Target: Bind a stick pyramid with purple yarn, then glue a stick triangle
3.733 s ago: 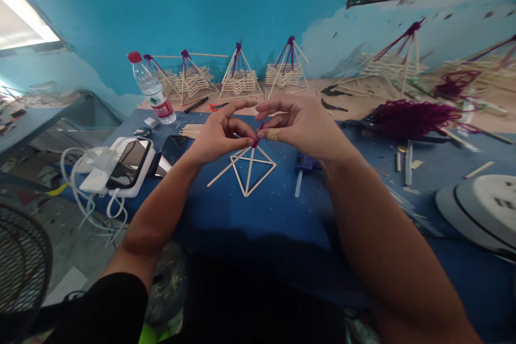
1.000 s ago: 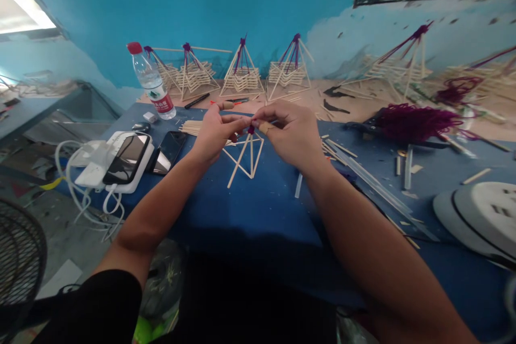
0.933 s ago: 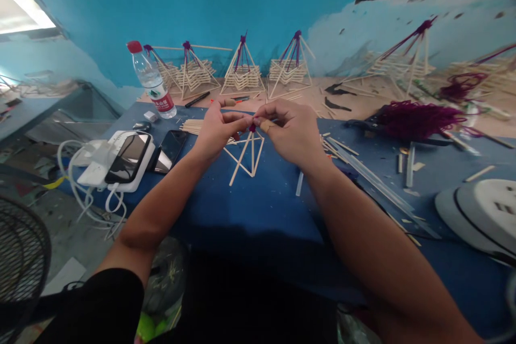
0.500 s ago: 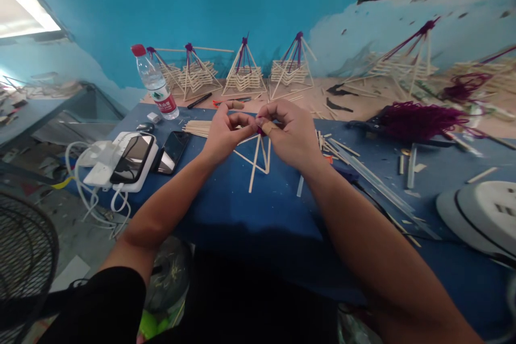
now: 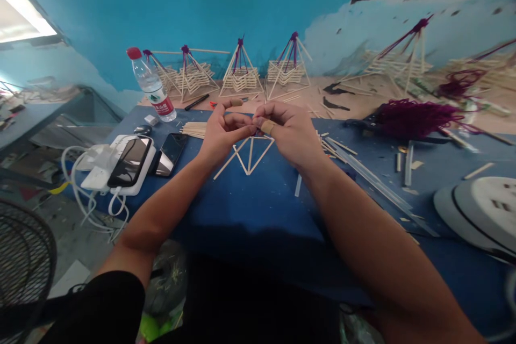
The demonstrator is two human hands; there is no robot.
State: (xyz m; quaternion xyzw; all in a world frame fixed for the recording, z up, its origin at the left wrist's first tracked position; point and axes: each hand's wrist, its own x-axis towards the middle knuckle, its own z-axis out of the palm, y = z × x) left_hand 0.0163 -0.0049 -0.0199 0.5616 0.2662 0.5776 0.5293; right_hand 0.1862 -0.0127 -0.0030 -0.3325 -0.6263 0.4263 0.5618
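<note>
Near the middle of the view, my left hand (image 5: 221, 131) and my right hand (image 5: 288, 131) meet fingertip to fingertip. Both pinch the top of a frame of thin wooden sticks (image 5: 249, 156), where a little purple yarn shows between the fingers. The sticks spread out below the fingers in a V and a triangle, one of them pointing down to the left. Tan tape wraps a finger of my left hand and my right thumb. The knot itself is mostly hidden by the fingertips.
Several stick pyramids with purple tops (image 5: 241, 72) line the wall. A water bottle (image 5: 159, 98), phones (image 5: 171, 154) and a power bank (image 5: 131, 164) lie left. Purple yarn (image 5: 419, 117), loose sticks and a white round device (image 5: 479, 215) are on the right.
The stick frame has turned between my fingers, so one stick now points down-left and a triangle faces me. Both hands stay pinched at the top; the view has shifted slightly.
</note>
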